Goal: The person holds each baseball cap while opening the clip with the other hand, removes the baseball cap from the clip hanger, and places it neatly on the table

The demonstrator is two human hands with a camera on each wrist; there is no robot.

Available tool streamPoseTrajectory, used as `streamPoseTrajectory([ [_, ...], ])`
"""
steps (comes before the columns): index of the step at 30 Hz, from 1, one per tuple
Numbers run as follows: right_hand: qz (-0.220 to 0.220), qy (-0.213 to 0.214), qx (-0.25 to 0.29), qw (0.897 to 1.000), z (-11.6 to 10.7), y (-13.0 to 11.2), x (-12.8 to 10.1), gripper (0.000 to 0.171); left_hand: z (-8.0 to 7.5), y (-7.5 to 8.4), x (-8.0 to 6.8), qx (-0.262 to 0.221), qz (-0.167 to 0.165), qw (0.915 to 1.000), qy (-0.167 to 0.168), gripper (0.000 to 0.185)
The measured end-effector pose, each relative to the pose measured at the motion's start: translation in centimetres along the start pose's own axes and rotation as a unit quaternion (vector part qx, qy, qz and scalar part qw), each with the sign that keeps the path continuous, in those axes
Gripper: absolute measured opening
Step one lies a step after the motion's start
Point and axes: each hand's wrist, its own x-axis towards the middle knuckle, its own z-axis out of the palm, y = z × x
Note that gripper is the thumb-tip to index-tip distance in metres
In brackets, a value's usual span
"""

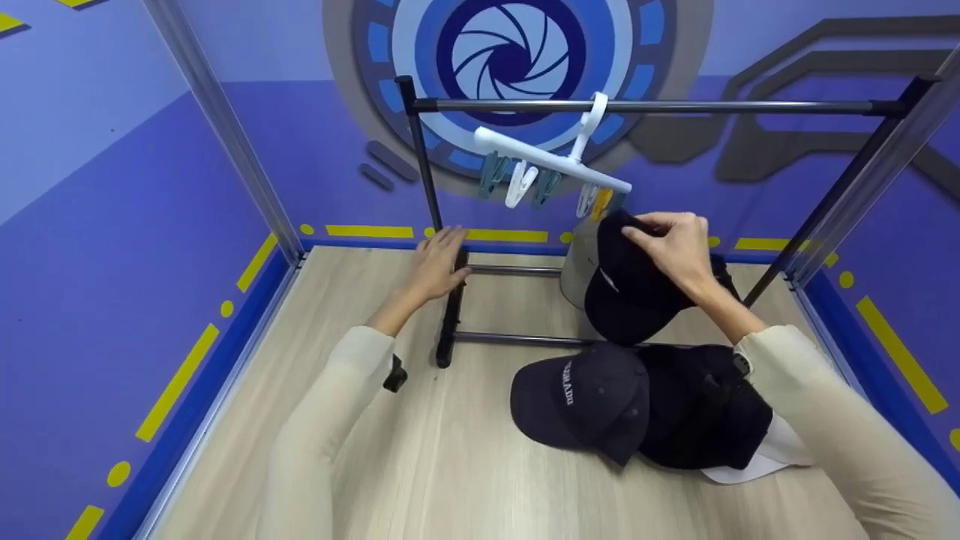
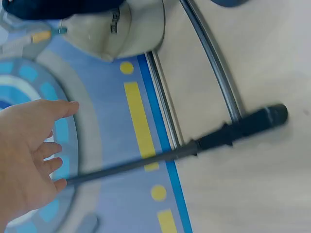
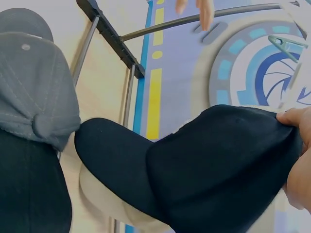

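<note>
My right hand (image 1: 675, 244) grips a black cap (image 1: 630, 289) by its back edge and holds it up just below the white clip hanger (image 1: 551, 161). In the right wrist view the same black cap (image 3: 204, 170) fills the frame, with my fingers (image 3: 296, 145) pinching its rim. The hanger hangs tilted from the rack's top bar (image 1: 652, 107), with several pegs under it. My left hand (image 1: 439, 262) is open, fingers straight, beside the rack's left foot (image 1: 450, 315); the left hand (image 2: 29, 160) shows spread in the left wrist view. A navy cap (image 1: 581, 397) lies on the table.
More dark caps (image 1: 705, 409) are piled by the navy one, over something white (image 1: 757, 465). A light grey cap (image 1: 577, 266) sits behind the held one. The rack's low rails (image 1: 517, 340) cross the wooden table (image 1: 420, 465). Blue walls enclose it.
</note>
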Motion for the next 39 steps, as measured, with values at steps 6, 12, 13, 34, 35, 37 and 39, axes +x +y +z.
streamPoseTrajectory([
  [6, 0.019, -0.006, 0.003, 1.000, -1.2, -2.0, 0.2, 0.019, -1.4, -2.4, -2.1, -0.001, -0.016, 0.9999, 0.002, 0.076],
  [12, 0.045, -0.039, 0.024, 0.998, -1.4, -3.6, -0.7, 0.024, -1.4, -4.1, -4.4, 0.006, -0.025, 0.9997, 0.004, 0.084],
  [13, 0.050, -0.047, 0.029, 0.997, -1.4, -3.9, -0.8, 0.025, -1.3, -4.3, -4.7, 0.007, -0.030, 0.9995, 0.003, 0.084],
  [34, 0.288, -0.241, 0.338, 0.863, 2.4, -7.6, -5.8, 0.013, 0.5, -5.8, -7.7, -0.008, -0.048, 0.9986, -0.018, 0.084],
  [35, 0.291, -0.244, 0.347, 0.857, 2.7, -7.4, -6.3, 0.011, 0.5, -5.8, -7.8, -0.011, -0.047, 0.9987, -0.015, 0.084],
  [37, 0.304, -0.253, 0.366, 0.843, 3.4, -6.9, -7.4, 0.010, 0.5, -6.0, -7.9, -0.014, -0.046, 0.9988, -0.010, 0.083],
  [39, 0.318, -0.262, 0.382, 0.827, 4.0, -6.3, -8.5, 0.011, 0.6, -6.1, -8.0, -0.012, -0.049, 0.9987, -0.007, 0.083],
])
